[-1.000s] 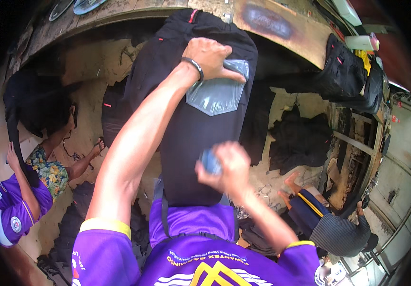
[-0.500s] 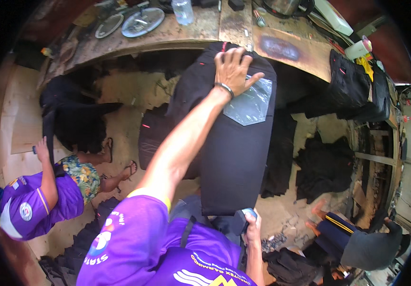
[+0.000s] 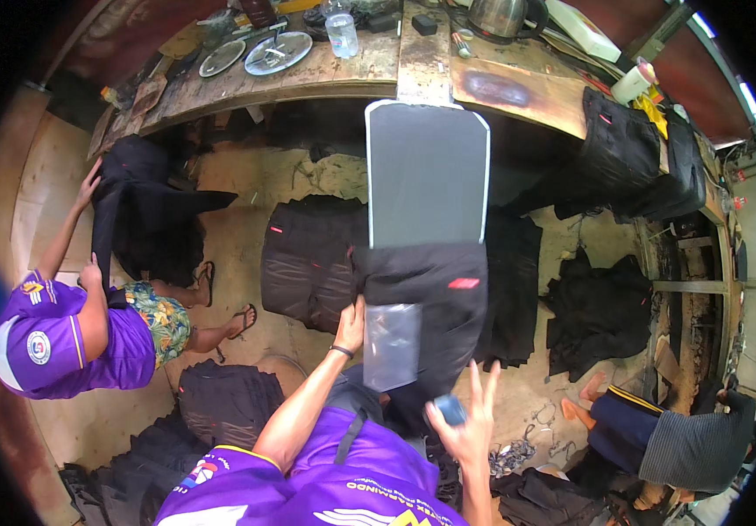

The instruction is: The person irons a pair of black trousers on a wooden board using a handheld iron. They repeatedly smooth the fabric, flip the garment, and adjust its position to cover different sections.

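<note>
Black trousers point(image 3: 430, 276) cover only the near end of a long grey board point(image 3: 429, 175) with a white rim. A clear plastic sheet point(image 3: 393, 346) lies on the cloth, and a small red label point(image 3: 463, 283) shows above it. My left hand point(image 3: 351, 326) is closed on the left edge of the trousers, its fingertips partly hidden. My right hand point(image 3: 472, 425), close to the cloth's lower right edge, holds a small dark block with a blue-grey face point(image 3: 450, 409) by the thumb side. Two of its fingers stretch out toward the trousers.
Folded black trousers point(image 3: 312, 263) lie left of the board; a dark garment heap point(image 3: 601, 307) lies to the right. The wooden bench point(image 3: 351, 74) ahead carries plates, a bottle point(image 3: 340, 31) and a kettle point(image 3: 500, 16). One co-worker point(image 3: 80, 329) handles black cloth at left; another point(image 3: 676, 438) is at right.
The trousers have come down the board toward me, baring its far end. My left hand has moved from flat on the cloth's far end to its near left edge. Two right-hand fingers have spread.
</note>
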Motion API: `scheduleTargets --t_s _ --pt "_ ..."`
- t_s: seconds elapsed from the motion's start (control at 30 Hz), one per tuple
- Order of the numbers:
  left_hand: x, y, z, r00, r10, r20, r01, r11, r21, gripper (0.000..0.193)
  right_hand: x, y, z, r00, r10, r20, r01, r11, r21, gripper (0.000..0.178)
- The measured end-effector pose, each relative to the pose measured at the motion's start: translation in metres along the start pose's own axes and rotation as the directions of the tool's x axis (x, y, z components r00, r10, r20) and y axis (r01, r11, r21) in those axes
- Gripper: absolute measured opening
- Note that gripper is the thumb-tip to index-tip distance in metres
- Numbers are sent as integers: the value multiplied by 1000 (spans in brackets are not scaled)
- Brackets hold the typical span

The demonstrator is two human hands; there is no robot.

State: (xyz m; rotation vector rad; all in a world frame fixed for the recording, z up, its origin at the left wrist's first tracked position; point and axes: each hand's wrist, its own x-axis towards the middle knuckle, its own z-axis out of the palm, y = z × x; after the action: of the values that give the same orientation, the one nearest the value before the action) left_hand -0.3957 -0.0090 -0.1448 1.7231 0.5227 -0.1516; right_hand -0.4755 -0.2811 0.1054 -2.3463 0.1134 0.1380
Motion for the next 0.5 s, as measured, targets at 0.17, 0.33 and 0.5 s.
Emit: scheduleTargets --t_s 0.17,0.33,0.5 --pt "60 -54 8 925 192 328 -248 959 139 36 104 -26 75 938 -92 335 169 963 -209 106" --pt "58 48 -31 967 -253 -28 237 935 -264 59 166 -63 95 920 -49 388 177 937 -301 90" --pt "-59 129 11 979 10 -204 -27 996 -82 73 179 -60 47 896 -231 378 193 972 135 97"
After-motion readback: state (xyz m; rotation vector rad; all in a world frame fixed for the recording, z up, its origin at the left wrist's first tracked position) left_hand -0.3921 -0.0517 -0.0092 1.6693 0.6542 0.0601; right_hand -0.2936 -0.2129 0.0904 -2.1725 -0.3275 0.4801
